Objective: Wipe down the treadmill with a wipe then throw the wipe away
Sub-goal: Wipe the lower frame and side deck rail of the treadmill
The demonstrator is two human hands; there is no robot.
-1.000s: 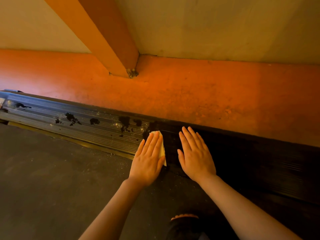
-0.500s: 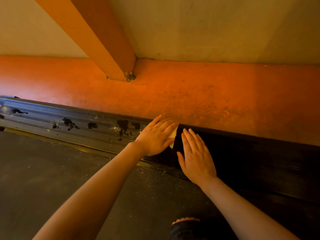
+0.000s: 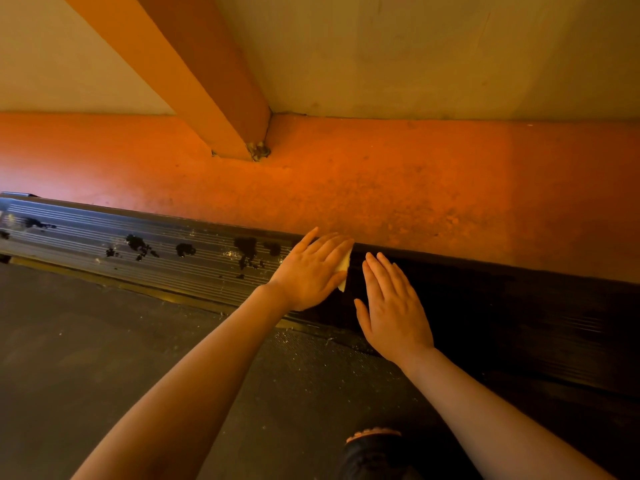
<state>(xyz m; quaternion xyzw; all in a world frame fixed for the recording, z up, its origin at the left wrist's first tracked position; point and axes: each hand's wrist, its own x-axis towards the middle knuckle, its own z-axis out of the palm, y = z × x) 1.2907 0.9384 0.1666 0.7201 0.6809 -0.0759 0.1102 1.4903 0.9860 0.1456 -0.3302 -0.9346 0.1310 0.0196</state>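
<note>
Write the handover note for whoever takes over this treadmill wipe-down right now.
Left hand: fingers straight, pressing the wipe flat on the ribbed side rail of the treadmill.
Right hand: open, resting flat on the dark part of the rail beside it, holding nothing.
Done: cannot tell from this view how much is wiped.
Left: the dark spots on the rail to the left of the wipe are still there; wipe along that stretch, then throw the wipe away. No bin is in view.

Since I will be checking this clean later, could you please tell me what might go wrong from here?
The wipe lies almost hidden under the flat left hand, so it could slip out mid-stroke. The dark spots on the ribbed side rail might smear rather than lift. The right hand rests on the unlit part, where missed dirt would be hard to see.
</note>
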